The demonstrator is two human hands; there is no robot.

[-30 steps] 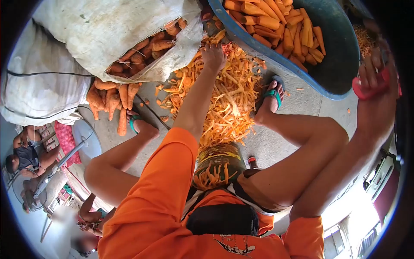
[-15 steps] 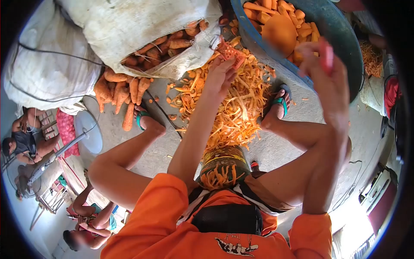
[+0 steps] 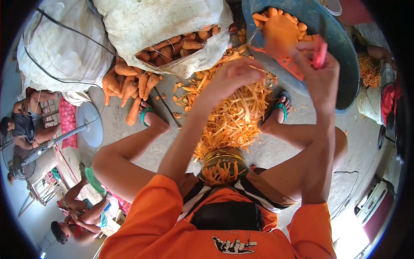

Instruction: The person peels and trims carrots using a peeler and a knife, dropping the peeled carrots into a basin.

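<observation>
My right hand (image 3: 321, 82) is closed around a red-handled knife (image 3: 319, 52), its thin dark blade pointing up. At that hand's thumb and fingertips is a flat red-orange plastic piece with holes (image 3: 282, 62), with a thin metal part at its far end. My left hand (image 3: 230, 82) is over the heap of carrot peelings (image 3: 235, 114), fingers apart and slightly bent, nothing in them. Beyond my right hand, a blue tub (image 3: 345, 71) contains peeled carrots (image 3: 276, 15).
A white sack (image 3: 161, 19) lies open with unpeeled carrots (image 3: 166, 52); more carrots (image 3: 129, 84) lie on the floor. A peel-covered container (image 3: 222, 162) stands between my legs. A fan (image 3: 54, 149) and seated people are at left. A white bucket (image 3: 370, 101) stands at right.
My left hand has let go of the perforated red piece, which is now at my right hand. The right hand has moved slightly down and left, still with the red-handled knife.
</observation>
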